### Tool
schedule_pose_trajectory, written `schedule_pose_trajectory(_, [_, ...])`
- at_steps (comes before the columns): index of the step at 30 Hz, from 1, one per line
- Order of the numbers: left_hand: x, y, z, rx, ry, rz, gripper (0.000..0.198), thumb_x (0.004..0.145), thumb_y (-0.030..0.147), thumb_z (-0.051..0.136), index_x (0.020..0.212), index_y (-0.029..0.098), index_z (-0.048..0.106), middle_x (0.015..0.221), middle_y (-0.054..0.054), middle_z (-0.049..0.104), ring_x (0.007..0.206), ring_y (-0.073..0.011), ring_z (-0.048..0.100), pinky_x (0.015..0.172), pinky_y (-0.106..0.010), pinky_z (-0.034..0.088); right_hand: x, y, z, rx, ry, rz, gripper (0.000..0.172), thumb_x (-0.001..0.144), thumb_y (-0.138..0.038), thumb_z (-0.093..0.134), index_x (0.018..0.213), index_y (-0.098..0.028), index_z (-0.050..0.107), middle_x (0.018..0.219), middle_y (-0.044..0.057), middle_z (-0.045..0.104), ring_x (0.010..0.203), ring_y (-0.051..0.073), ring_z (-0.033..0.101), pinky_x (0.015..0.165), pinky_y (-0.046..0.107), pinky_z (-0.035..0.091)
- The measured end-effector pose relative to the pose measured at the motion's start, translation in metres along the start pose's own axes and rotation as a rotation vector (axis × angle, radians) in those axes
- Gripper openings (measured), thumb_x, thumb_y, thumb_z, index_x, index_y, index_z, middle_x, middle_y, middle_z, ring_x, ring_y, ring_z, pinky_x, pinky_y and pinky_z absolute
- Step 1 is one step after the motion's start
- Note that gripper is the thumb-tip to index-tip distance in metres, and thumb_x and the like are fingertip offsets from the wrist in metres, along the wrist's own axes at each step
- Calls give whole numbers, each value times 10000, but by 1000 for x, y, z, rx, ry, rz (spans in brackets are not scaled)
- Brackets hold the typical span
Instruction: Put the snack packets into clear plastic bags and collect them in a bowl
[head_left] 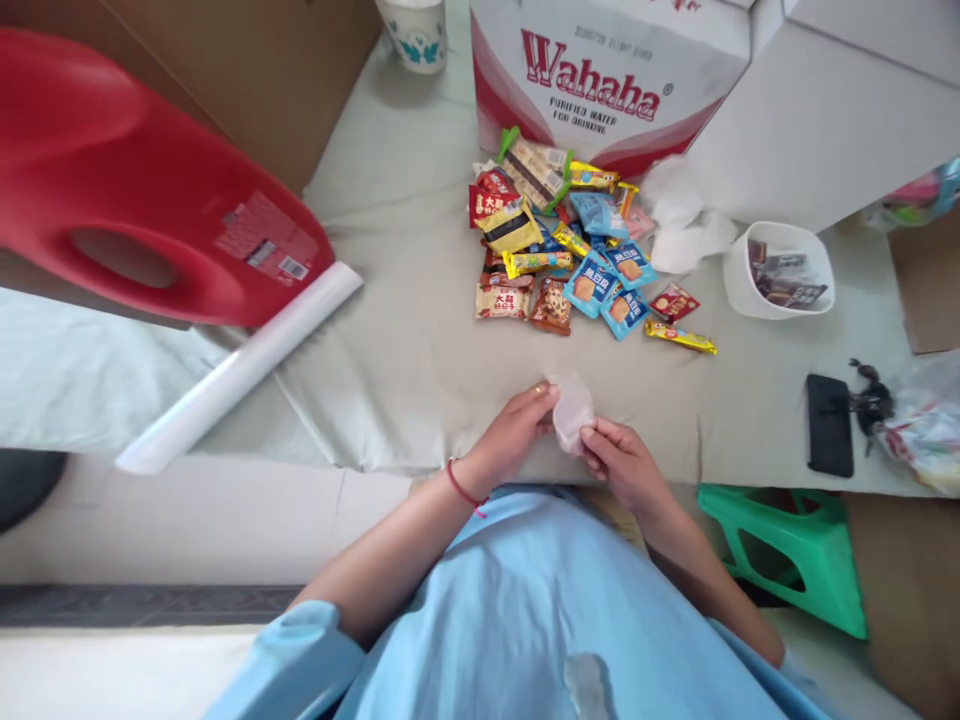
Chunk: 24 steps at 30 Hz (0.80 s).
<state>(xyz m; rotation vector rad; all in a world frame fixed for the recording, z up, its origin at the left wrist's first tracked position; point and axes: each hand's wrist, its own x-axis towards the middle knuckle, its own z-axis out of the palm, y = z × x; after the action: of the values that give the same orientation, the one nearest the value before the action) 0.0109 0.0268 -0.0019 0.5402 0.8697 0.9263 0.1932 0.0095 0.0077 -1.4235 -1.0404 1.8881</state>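
Note:
A small, thin, whitish translucent plastic bag (pixel 574 410) is held between my two hands over the table's front edge. My left hand (pixel 517 425) pinches its upper left side between thumb and fingers. On its lower right side, my right hand (pixel 619 455) has a pinch grip. The bag looks flat, and I cannot make out anything inside it. Beyond my hands lies a pile of wrapped snacks: blue packets (pixel 592 283), a yellow stick packet (pixel 679 337), a brown cookie packet (pixel 552 305) and a puffed rice bar (pixel 534 170).
Behind the snacks stands a Wahaha water carton (pixel 600 90), with crumpled white bags (pixel 686 225) beside it. A white tub (pixel 780 300) holds dark packets. At right lie a black phone (pixel 829 425) and keys (pixel 871 400). A white roll (pixel 240 370) and red container (pixel 150 180) occupy the left.

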Motion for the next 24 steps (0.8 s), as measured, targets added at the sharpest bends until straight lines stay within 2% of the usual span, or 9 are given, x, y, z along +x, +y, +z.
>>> schedule_pose_trajectory(2, [2, -3, -2, -35, 23, -13, 451, 749, 583, 850, 883, 169, 733, 843, -42, 722, 764, -185, 647, 726, -321, 549, 0, -1, -1, -107, -44, -35, 471, 850, -670, 746, 736, -218, 676, 554, -47, 429, 505, 109, 321, 460, 255, 227])
schedule_pose_trajectory(4, [2, -8, -7, -29, 107, 26, 408, 690, 492, 911, 844, 165, 722, 794, -18, 702, 747, -161, 623, 743, -302, 524, 0, -6, -5, -147, -32, -75, 453, 827, -663, 776, 748, -222, 703, 561, -46, 450, 515, 110, 323, 469, 256, 234])
schedule_pose_trajectory(6, [0, -13, -10, -16, 187, 73, 395, 673, 454, 925, 859, 166, 727, 809, -10, 709, 779, -156, 627, 777, -296, 510, 2, -9, -8, -99, 27, -96, 435, 805, -660, 798, 829, -230, 738, 614, -38, 515, 521, 107, 338, 465, 251, 256])
schedule_pose_trajectory(9, [-6, -19, -11, 14, 228, 97, 396, 666, 448, 930, 854, 166, 724, 804, -2, 711, 787, -151, 629, 796, -296, 501, 7, -10, -7, 77, 96, -85, 536, 763, -730, 792, 950, -229, 752, 708, -16, 587, 531, 106, 383, 432, 238, 274])
schedule_pose_trajectory(11, [-10, -20, -9, 40, 214, 94, 407, 645, 448, 941, 837, 166, 718, 792, 3, 708, 769, -143, 623, 788, -292, 500, 12, -9, -5, 160, 92, -67, 554, 732, -737, 814, 918, -221, 732, 675, -25, 552, 530, 103, 390, 421, 226, 271])
schedule_pose_trajectory(15, [-16, -21, -7, 128, 220, 81, 411, 624, 435, 949, 790, 176, 677, 726, 29, 658, 687, -118, 571, 698, -262, 468, 18, -9, 0, 165, 143, -120, 434, 699, -583, 907, 789, -224, 680, 556, -79, 405, 492, 81, 297, 433, 219, 228])
schedule_pose_trajectory(19, [-16, -21, -11, 193, 269, 110, 373, 674, 421, 900, 802, 181, 646, 736, 31, 626, 683, -114, 548, 681, -256, 444, 17, -11, -4, 125, 174, -170, 399, 735, -581, 870, 775, -219, 708, 534, -71, 415, 491, 89, 298, 439, 236, 206])
schedule_pose_trajectory(21, [-17, -20, -12, 231, 361, 173, 364, 681, 369, 880, 900, 186, 654, 830, 19, 645, 737, -119, 571, 725, -260, 465, 16, -10, -9, 105, 189, -185, 387, 756, -581, 847, 802, -218, 722, 555, -63, 452, 494, 94, 322, 437, 239, 223])
schedule_pose_trajectory(24, [-23, -15, -8, 365, 530, 299, 367, 704, 321, 858, 975, 206, 640, 905, 16, 632, 804, -126, 584, 750, -253, 472, 14, -6, -14, -26, 316, -316, 304, 816, -516, 811, 896, -230, 743, 655, -40, 582, 544, 103, 425, 501, 241, 342])
